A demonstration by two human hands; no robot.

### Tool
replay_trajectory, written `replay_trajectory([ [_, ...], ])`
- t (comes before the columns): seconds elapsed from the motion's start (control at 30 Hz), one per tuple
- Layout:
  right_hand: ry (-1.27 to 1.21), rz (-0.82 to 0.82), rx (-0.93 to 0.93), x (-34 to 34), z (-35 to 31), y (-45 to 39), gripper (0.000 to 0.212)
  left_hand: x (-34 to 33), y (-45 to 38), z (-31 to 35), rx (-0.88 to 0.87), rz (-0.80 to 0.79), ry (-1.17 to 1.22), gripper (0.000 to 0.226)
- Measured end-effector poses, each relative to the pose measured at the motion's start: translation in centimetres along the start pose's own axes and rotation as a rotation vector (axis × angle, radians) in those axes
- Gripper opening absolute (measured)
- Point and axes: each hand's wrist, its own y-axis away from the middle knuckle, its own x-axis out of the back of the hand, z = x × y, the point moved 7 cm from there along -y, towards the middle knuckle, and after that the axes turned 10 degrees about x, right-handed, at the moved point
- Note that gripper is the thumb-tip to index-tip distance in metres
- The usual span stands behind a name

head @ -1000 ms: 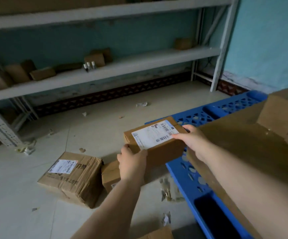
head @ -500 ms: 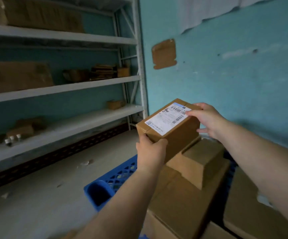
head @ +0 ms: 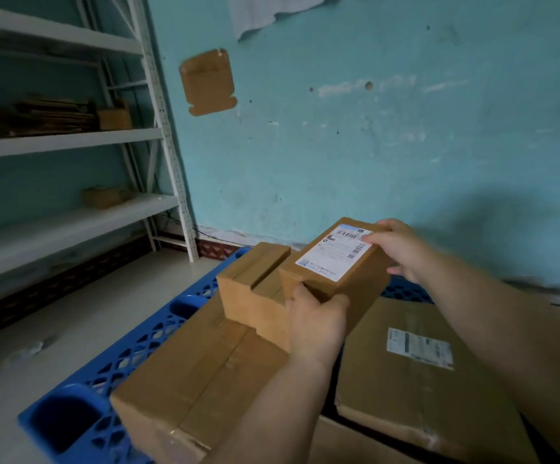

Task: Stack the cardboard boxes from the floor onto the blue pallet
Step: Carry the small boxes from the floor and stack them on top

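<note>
I hold a small cardboard box (head: 345,272) with a white shipping label on top, over the stack on the blue pallet (head: 131,356). My left hand (head: 317,321) grips its near corner and my right hand (head: 395,249) grips its far right corner. The box sits low, right beside another small plain box (head: 248,289), which rests on a large taped box (head: 198,380). Whether the held box touches anything below is hidden by my hand. A second large box with a label (head: 415,373) lies to the right on the pallet.
A white metal shelf rack (head: 158,135) with a few cardboard items stands at the left against the teal wall (head: 372,128). A cardboard piece (head: 208,82) is stuck on the wall. Bare pale floor (head: 37,346) lies left of the pallet.
The labelled box came up from the floor, swung right over the pallet, then dropped lower beside the small plain box. The view turned from the floor to the wall.
</note>
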Motion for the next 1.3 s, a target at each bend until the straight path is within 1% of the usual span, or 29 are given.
replay_trajectory([
  [0.17, 0.073, -0.050, -0.103, -3.3, 7.4, -1.6, 0.054, -1.0, -3.9, -6.5, 0.103, -0.005, -0.005, 0.056],
  [0.27, 0.123, -0.075, -0.172, -5.7, 12.0, -1.5, 0.069, -1.4, -5.6, -9.8, 0.166, -0.047, 0.017, 0.057],
  [0.3, 0.126, -0.092, -0.185, -6.6, 13.2, -1.4, 0.068, -1.5, -6.2, -10.6, 0.173, -0.069, 0.024, 0.057],
  [0.37, 0.092, -0.105, -0.182, -8.3, 14.7, -1.5, 0.054, -1.6, -7.3, -11.7, 0.185, -0.103, 0.051, 0.057],
  [0.4, 0.050, -0.089, -0.175, -8.9, 15.1, -1.8, 0.051, -1.5, -7.8, -12.0, 0.200, -0.120, 0.066, 0.058],
  [0.47, -0.021, -0.033, -0.170, -9.6, 15.6, -2.6, 0.053, -1.4, -8.7, -12.4, 0.208, -0.154, 0.082, 0.059],
  [0.57, -0.006, 0.019, -0.183, -10.4, 15.8, -3.8, 0.050, -1.0, -10.0, -12.5, 0.172, -0.158, 0.103, 0.055],
  [0.67, 0.029, 0.071, -0.207, -10.8, 16.1, -4.9, 0.050, -0.2, -10.8, -13.0, 0.185, -0.163, 0.140, 0.044],
  [0.7, 0.045, 0.082, -0.213, -10.9, 16.1, -5.1, 0.049, 0.3, -10.9, -13.1, 0.187, -0.167, 0.143, 0.044],
  [0.8, 0.123, 0.108, -0.243, -10.9, 15.7, -5.6, 0.052, 2.7, -10.9, -13.4, 0.170, -0.164, 0.136, 0.055],
  [0.87, 0.239, 0.154, -0.228, -10.8, 14.9, -5.8, 0.053, 5.0, -10.7, -13.5, 0.170, -0.144, 0.141, 0.057],
  [0.9, 0.326, 0.190, -0.175, -10.7, 14.1, -5.9, 0.054, 6.4, -10.6, -13.6, 0.169, -0.120, 0.146, 0.056],
  [0.93, 0.421, 0.223, -0.080, -10.6, 12.7, -5.8, 0.055, 8.1, -10.5, -13.8, 0.163, -0.087, 0.140, 0.056],
  [0.97, 0.514, 0.247, 0.061, -10.8, 10.8, -5.6, 0.056, 9.8, -10.4, -14.0, 0.152, -0.048, 0.115, 0.056],
  [1.03, 0.627, 0.277, 0.441, -12.6, 5.9, -3.9, 0.053, 13.7, -9.9, -14.4, 0.122, 0.040, 0.045, 0.060],
  [1.07, 0.617, 0.268, 0.618, -14.4, 3.5, -2.6, 0.049, 16.0, -9.5, -14.7, 0.114, 0.098, 0.015, 0.061],
  [1.1, 0.568, 0.224, 0.745, -16.6, 1.5, -1.1, 0.047, 18.4, -8.9, -15.0, 0.109, 0.166, -0.008, 0.061],
  [1.17, 0.419, 0.046, 0.871, -22.4, -1.1, 2.3, 0.047, 23.8, -7.2, -16.1, 0.118, 0.322, 0.000, 0.058],
  [1.3, 0.159, -0.288, 0.925, -34.0, -3.5, 12.1, 0.048, 34.4, -0.8, -20.0, 0.190, 0.608, 0.089, 0.050],
])
